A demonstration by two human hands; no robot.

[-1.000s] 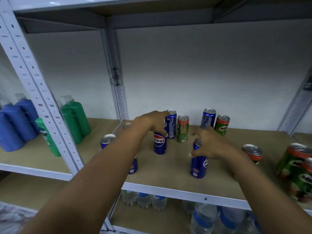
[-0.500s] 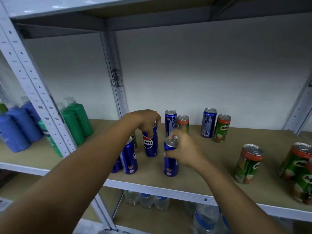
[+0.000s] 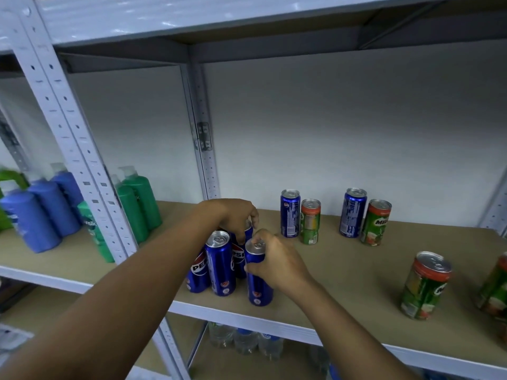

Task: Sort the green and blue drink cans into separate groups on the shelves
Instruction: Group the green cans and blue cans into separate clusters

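Observation:
Several blue Pepsi cans stand clustered at the shelf's front left. My left hand [image 3: 236, 216] grips the top of the rear blue can [image 3: 241, 259] in that cluster. My right hand [image 3: 277, 261] holds another blue can [image 3: 259, 286] upright on the board, just right of a free-standing blue can [image 3: 220, 263]. Farther back stand two more blue cans [image 3: 290, 213] [image 3: 352, 212], each paired with a green can [image 3: 310, 222] [image 3: 375, 222]. A green Milo can [image 3: 424, 285] stands at the front right, with more green cans [image 3: 493, 286] cut off by the right edge.
The brown shelf board [image 3: 343, 270] has open room between the blue cluster and the green cans. A perforated grey upright [image 3: 82, 165] divides off the left bay, which holds blue bottles [image 3: 41, 212] and green bottles [image 3: 137, 204]. Water bottles [image 3: 244, 340] sit on the shelf below.
Both hands have carried their blue cans leftward and forward, bringing them against the other blue cans at the front left. The view has swung left with them.

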